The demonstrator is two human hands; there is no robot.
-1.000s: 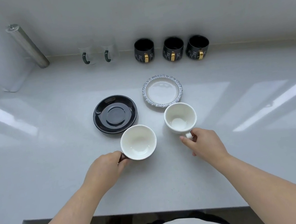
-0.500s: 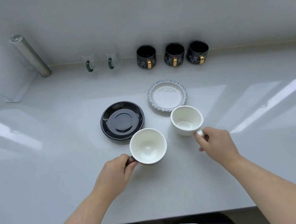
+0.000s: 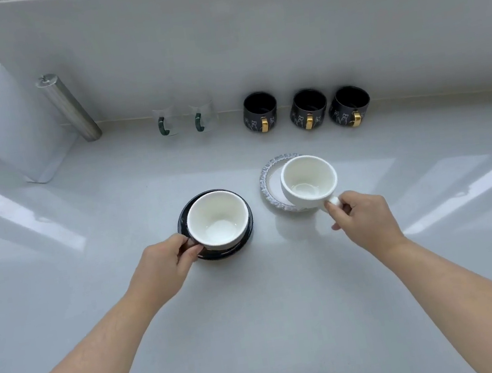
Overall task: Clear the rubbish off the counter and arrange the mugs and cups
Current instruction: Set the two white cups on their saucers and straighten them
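Note:
My left hand (image 3: pixel 163 264) grips the handle of a white cup (image 3: pixel 217 219) that sits over the black saucer (image 3: pixel 247 234), covering most of it. My right hand (image 3: pixel 363 220) pinches the handle of a second white cup (image 3: pixel 309 181) held over the blue-rimmed white saucer (image 3: pixel 266 183); whether it rests on the saucer I cannot tell. Along the back wall stand two clear glass mugs with green handles (image 3: pixel 166 121) (image 3: pixel 204 117) and three black mugs with gold handles (image 3: pixel 260 112) (image 3: pixel 308 109) (image 3: pixel 349 106).
A white board (image 3: pixel 9 126) leans at the back left beside a steel cylinder (image 3: pixel 68 107). The grey counter (image 3: pixel 270 294) runs to a front edge close to my body. The wall rises right behind the mugs.
Both cups have moved away from me: the left one from the bare counter onto the black saucer, the right one over the blue-rimmed saucer. The view has shifted too.

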